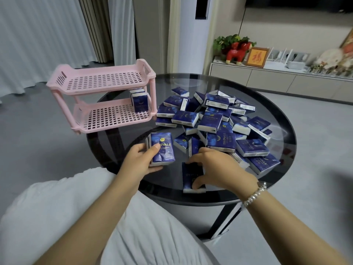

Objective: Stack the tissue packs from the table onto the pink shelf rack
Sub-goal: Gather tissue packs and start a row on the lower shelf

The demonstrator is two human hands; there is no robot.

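So far left there's the pink two-tier plastic shelf rack on the round dark glass table, a few dark blue tissue packs standing on its lower tier. Left hand grips a small upright bundle of blue packs. Right hand pinches one flat-lying blue pack at the table's near edge. Big loose pile of blue packs sits further right.

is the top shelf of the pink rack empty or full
Empty: the top shelf shows only its bare grid. A few tissue packs stand upright on the lower shelf.
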